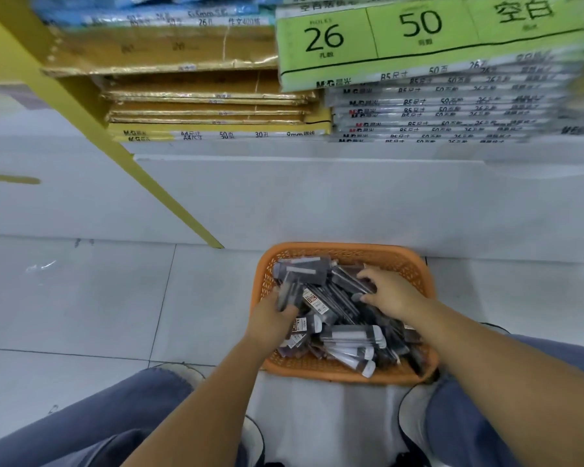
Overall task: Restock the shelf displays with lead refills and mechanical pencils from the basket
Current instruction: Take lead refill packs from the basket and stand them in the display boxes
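**Both hands in the stock basket, gathering packets for the shelf**

The left hand [272,320] has its fingers and thumb curled round a bundle of packets [286,289]. The bundle stands up out of the fist with its long axis pointing away from the person, toward the shelf. It is probably held this way so that several packets can be lifted together.

The right hand [393,293] reaches in from the other side. Its fingers arch over a dark packet [350,281], with the thumb set against the near edge in a pinch. This packet lies slantwise, its far end toward the basket's back left and its near end under the palm.

Around both hands, the loose packets [349,337] lie heaped with no shared direction. Those nearest the person run mostly side to side. Whether a given packet holds leads or pencils cannot be told.

The orange basket [343,374] holds all of this stock. It sits on the tiled floor [81,298] between the person's knees and against the foot of the shelf [284,148], a position that likely keeps the reach short. The shelf carries stacked paper pads [435,99] beside a yellow upright [81,107]. No display for leads or pencils is in view.
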`<state>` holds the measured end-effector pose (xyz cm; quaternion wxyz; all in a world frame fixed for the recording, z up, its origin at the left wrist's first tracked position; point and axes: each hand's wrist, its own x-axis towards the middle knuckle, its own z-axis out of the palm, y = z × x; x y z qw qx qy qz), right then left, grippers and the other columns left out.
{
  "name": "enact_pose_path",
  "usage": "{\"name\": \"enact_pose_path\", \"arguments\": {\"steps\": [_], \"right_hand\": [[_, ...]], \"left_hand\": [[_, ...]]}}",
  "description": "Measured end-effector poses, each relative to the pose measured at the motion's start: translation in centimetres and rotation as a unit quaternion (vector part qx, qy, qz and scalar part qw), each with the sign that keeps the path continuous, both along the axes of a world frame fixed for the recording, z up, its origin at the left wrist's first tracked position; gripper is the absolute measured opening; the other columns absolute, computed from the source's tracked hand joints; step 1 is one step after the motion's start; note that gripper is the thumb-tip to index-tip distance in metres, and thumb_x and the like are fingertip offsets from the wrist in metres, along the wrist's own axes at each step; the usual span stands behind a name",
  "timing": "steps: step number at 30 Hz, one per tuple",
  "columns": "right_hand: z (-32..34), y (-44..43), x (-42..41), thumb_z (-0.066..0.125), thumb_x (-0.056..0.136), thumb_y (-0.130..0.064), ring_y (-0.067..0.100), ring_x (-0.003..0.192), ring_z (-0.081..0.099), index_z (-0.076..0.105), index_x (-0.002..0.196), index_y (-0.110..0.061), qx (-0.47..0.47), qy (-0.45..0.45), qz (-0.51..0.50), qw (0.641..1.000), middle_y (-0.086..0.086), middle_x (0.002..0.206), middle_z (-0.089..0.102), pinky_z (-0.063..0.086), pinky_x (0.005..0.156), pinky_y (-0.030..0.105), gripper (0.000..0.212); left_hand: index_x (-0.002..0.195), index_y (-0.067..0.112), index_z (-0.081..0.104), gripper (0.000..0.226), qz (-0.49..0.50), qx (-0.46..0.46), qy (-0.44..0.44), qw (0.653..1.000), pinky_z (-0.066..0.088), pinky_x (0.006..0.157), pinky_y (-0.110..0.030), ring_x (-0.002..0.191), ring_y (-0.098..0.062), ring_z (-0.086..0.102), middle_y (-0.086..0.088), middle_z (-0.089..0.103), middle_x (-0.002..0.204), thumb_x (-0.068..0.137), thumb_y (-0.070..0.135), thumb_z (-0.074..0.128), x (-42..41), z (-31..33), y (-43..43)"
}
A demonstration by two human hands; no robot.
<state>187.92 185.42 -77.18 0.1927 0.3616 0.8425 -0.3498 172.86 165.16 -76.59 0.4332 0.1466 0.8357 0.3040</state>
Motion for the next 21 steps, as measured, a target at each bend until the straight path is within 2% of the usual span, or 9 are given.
{"name": "enact_pose_path", "arguments": {"steps": [2,4,6,8,11,16,19,21], "right_hand": [[-0.1,-0.2,0.6,0.074,0.084,-0.023,0.022,0.11,0.057,0.054,0.129,-0.02,0.005,0.004,-0.019,1.0,0.004,0.129,0.058,0.04,0.082,0.027,0.049],[-0.2,-0.5,1.0,0.075,0.083,-0.021,0.022,0.11,0.056,0.054,0.124,-0.024,0.013,0.007,-0.034,0.999,0.005,0.129,0.057,0.041,0.083,0.029,0.046],[-0.1,-0.8,1.4,0.075,0.082,-0.017,0.023,0.109,0.056,0.053,0.119,-0.029,0.015,0.01,-0.054,0.998,0.005,0.13,0.053,0.043,0.083,0.031,0.045],[0.1,-1.0,1.5,0.075,0.081,-0.01,0.025,0.109,0.054,0.053,0.114,-0.031,0.009,0.024,-0.082,0.996,0.007,0.131,0.047,0.042,0.087,0.031,0.045],[0.5,-1.2,1.6,0.074,0.08,-0.005,0.023,0.11,0.052,0.057,0.111,-0.028,0.0,0.059,-0.132,0.99,0.007,0.131,0.047,0.038,0.088,0.027,0.042],[2.0,-1.2,2.3,0.072,0.084,-0.007,0.014,0.103,0.053,0.064,0.115,-0.019,-0.016,0.112,-0.192,0.975,0.004,0.126,0.06,0.037,0.085,0.024,0.035],[4.2,-1.3,2.2,0.075,0.083,-0.014,0.011,0.101,0.058,0.066,0.101,-0.035,-0.037,0.15,-0.238,0.959,-0.006,0.119,0.062,0.052,0.086,0.036,0.03],[6.3,-1.7,1.8,0.078,0.079,-0.021,0.013,0.1,0.062,0.066,0.09,-0.046,-0.056,0.187,-0.258,0.946,-0.012,0.113,0.064,0.054,0.09,0.043,0.031]], "left_hand": [[0.088,0.009,0.059,0.02,0.051,0.024,-0.041,0.998,0.048,0.056,-0.021,0.066,-0.016,0.059,-0.005,0.063,0.076,0.098,0.026,0.057,0.5,0.7,-0.4],[0.087,0.011,0.058,0.016,0.076,0.036,-0.066,0.994,0.052,0.059,-0.027,0.068,-0.016,0.063,-0.004,0.064,0.078,0.097,0.022,0.055,1.0,1.4,-0.9],[0.098,0.009,0.059,0.012,0.104,0.056,-0.111,0.987,0.058,0.064,-0.033,0.074,-0.015,0.072,-0.005,0.068,0.088,0.099,0.019,0.053,1.6,1.9,-1.3],[0.108,0.012,0.06,0.011,0.136,0.076,-0.152,0.976,0.063,0.066,-0.036,0.074,-0.015,0.073,-0.007,0.069,0.094,0.1,0.017,0.053,2.1,2.3,-1.6],[0.098,0.017,0.06,0.004,0.142,0.076,-0.13,0.978,0.055,0.052,-0.026,0.054,-0.007,0.061,-0.004,0.064,0.075,0.098,0.015,0.056,2.2,2.6,-1.9],[0.094,0.009,0.064,0.011,0.149,0.109,-0.132,0.974,0.042,0.046,-0.019,0.048,-0.007,0.048,0.004,0.061,0.059,0.099,0.018,0.062,2.1,3.9,-1.5],[0.103,0.01,0.07,0.01,0.18,0.144,-0.168,0.959,0.043,0.051,-0.023,0.059,-0.013,0.051,-0.001,0.067,0.07,0.095,0.014,0.068,2.4,5.6,-0.5],[0.102,0.012,0.072,0.011,0.202,0.173,-0.187,0.946,0.042,0.052,-0.024,0.057,-0.013,0.049,-0.004,0.063,0.072,0.091,0.013,0.072,2.5,6.8,0.1]]}}
